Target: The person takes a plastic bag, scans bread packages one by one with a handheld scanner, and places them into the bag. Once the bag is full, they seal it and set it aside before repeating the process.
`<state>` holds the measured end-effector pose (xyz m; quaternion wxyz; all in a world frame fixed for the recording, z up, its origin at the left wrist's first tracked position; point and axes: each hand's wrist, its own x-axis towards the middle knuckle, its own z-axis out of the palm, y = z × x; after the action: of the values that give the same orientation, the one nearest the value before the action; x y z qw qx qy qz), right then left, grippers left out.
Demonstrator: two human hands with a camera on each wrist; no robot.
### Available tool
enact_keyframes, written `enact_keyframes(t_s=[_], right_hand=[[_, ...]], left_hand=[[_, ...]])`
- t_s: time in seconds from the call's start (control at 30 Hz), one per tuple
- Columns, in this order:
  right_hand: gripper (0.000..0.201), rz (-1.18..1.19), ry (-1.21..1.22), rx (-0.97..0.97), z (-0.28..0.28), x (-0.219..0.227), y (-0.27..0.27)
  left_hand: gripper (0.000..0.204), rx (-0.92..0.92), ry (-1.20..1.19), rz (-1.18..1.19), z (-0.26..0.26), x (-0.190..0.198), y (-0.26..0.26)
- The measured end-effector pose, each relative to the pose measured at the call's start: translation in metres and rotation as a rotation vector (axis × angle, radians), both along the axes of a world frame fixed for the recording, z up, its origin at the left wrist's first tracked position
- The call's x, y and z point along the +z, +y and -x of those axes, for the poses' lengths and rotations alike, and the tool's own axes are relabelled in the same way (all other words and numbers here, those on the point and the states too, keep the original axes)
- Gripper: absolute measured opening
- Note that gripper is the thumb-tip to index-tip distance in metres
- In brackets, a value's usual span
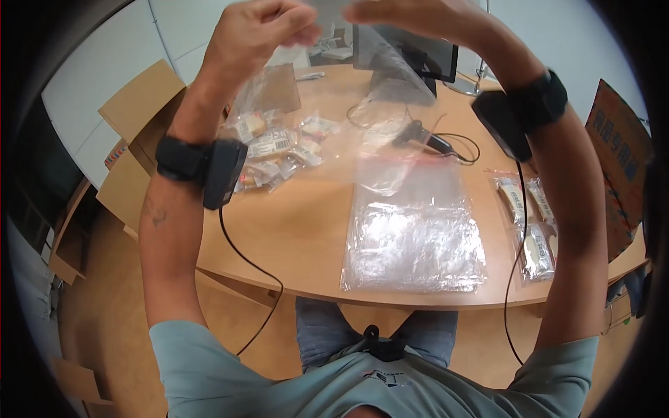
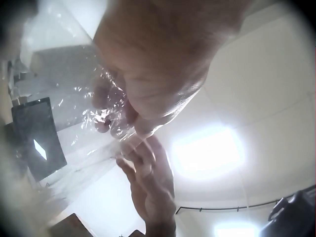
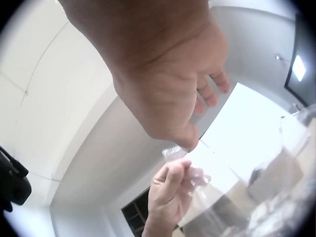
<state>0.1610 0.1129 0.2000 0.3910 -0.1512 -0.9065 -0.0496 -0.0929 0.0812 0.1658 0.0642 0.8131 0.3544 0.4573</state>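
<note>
Raised above the far part of the table, my left hand (image 1: 261,31) pinches the upper edge of a clear plastic bag (image 2: 74,113). The bag hangs down thin and see-through, blurred in the head view. Across from it, my right hand (image 1: 425,17) is held up with fingers extended and the thumb apart from them; in the right wrist view this hand (image 3: 173,94) holds nothing. Its fingertips come close to the bag's edge in the left wrist view. Below lies a flat stack of clear plastic bags (image 1: 414,244) near the table's front edge.
Several small wrapped packets (image 1: 272,145) are heaped at the left of the table (image 1: 293,230). More packets (image 1: 535,247) lie in clear wrapping at the right. A monitor (image 1: 446,63) and a cabled black device (image 1: 435,141) stand behind. Cardboard boxes flank both sides.
</note>
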Motion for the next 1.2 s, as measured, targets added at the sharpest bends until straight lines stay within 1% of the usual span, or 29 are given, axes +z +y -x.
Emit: enact_keyframes(t_s=[0.03,0.07,0.13,0.17,0.2,0.27,0.3,0.33,0.4,0.43,0.47,0.5,0.57,0.6,0.63,0.67,0.7,0.73,0.77,0.8,0.83,0.87,0.93,0.97,1.03,1.07,1.13,1.17,1.2], right_hand=[[0.039,-0.021,-0.006,0.113,0.010,0.005,-0.001],[0.039,-0.011,-0.006,0.117,0.014,0.009,-0.004],[0.030,0.250,0.075,-0.009,0.023,0.016,-0.009],[0.024,0.316,0.169,0.061,0.021,0.014,-0.001],[0.024,0.310,0.165,0.069,0.016,0.014,0.001],[0.021,0.425,0.365,0.031,0.003,0.011,0.003],[0.020,0.444,0.452,0.070,-0.001,0.009,0.012],[0.020,0.436,0.447,0.068,-0.008,0.008,0.021],[0.018,0.481,0.660,0.207,-0.020,0.008,0.032],[0.017,0.472,0.665,0.182,-0.027,0.008,0.034],[0.017,0.464,0.658,0.189,-0.034,0.007,0.041],[0.016,0.519,0.744,0.180,-0.041,0.005,0.050],[0.013,0.598,0.921,0.135,-0.049,0.004,0.055],[0.013,0.589,0.920,0.137,-0.062,0.002,0.071],[0.019,0.625,0.932,0.179,-0.082,-0.002,0.100],[0.027,0.661,0.945,0.220,-0.095,-0.004,0.116],[0.026,0.681,1.011,0.224,-0.097,-0.007,0.115],[0.026,0.671,1.014,0.218,-0.102,-0.012,0.115],[0.026,0.447,0.821,-0.005,-0.109,-0.019,0.120],[0.026,0.227,0.617,-0.217,-0.103,-0.021,0.103],[0.024,0.726,1.054,0.154,-0.102,-0.021,0.083],[0.024,0.722,1.055,0.151,-0.111,-0.024,0.093],[0.021,0.284,0.668,-0.290,-0.137,-0.037,0.122],[0.021,0.283,0.671,-0.290,-0.137,-0.038,0.116],[0.019,0.695,1.121,0.089,-0.135,-0.040,0.097],[0.019,0.697,1.122,0.088,-0.137,-0.041,0.097],[0.019,0.709,1.168,0.045,-0.140,-0.042,0.096],[0.019,0.709,1.171,0.043,-0.151,-0.046,0.109],[0.020,0.415,0.892,-0.151,-0.170,-0.053,0.134]], left_hand=[[0.048,0.005,0.112,-0.035,-0.003,0.005,-0.002],[0.048,0.009,0.112,-0.025,-0.011,0.010,-0.010],[0.036,-0.001,-0.107,-0.061,-0.020,0.015,-0.029],[0.054,0.098,-0.093,-0.127,-0.002,0.019,-0.030],[0.054,0.107,-0.095,-0.133,0.007,0.019,-0.040],[0.068,0.208,-0.217,-0.122,0.027,0.014,-0.061],[0.064,0.205,-0.052,-0.220,0.072,0.014,-0.036],[0.064,0.202,-0.059,-0.227,0.084,0.002,-0.031],[0.075,-0.152,-0.418,0.020,0.091,-0.023,-0.033],[0.092,-0.229,-0.454,0.165,0.087,-0.041,-0.034],[0.090,-0.307,-0.465,0.221,0.084,-0.058,-0.031],[0.088,-0.384,-0.470,0.277,0.080,-0.075,-0.027],[0.090,-0.384,-0.420,0.304,0.061,-0.110,-0.021],[0.088,-0.478,-0.488,0.396,0.051,-0.128,-0.018],[0.088,-0.572,-0.540,0.453,0.037,-0.143,-0.019],[0.088,-0.582,-0.536,0.447,0.027,-0.155,-0.018],[0.085,-0.568,-0.534,0.471,0.017,-0.165,-0.018],[0.084,-0.552,-0.533,0.499,0.009,-0.170,-0.016],[0.084,-0.561,-0.531,0.499,-0.001,-0.170,-0.015],[0.074,-0.488,-0.550,0.510,-0.009,-0.169,-0.015],[0.065,-0.414,-0.568,0.519,-0.014,-0.169,-0.014],[0.065,-0.419,-0.566,0.519,-0.014,-0.167,-0.011],[0.052,-0.321,-0.502,0.475,-0.013,-0.163,-0.007],[0.052,-0.322,-0.500,0.475,-0.014,-0.163,-0.005],[0.058,-0.294,-0.578,0.509,-0.018,-0.165,-0.002],[0.058,-0.293,-0.577,0.511,-0.024,-0.164,-0.006],[0.051,-0.344,-0.814,0.543,-0.040,-0.163,-0.016],[0.051,-0.345,-0.811,0.547,-0.047,-0.163,-0.017],[0.050,-0.304,-0.743,0.520,-0.053,-0.163,-0.019]])
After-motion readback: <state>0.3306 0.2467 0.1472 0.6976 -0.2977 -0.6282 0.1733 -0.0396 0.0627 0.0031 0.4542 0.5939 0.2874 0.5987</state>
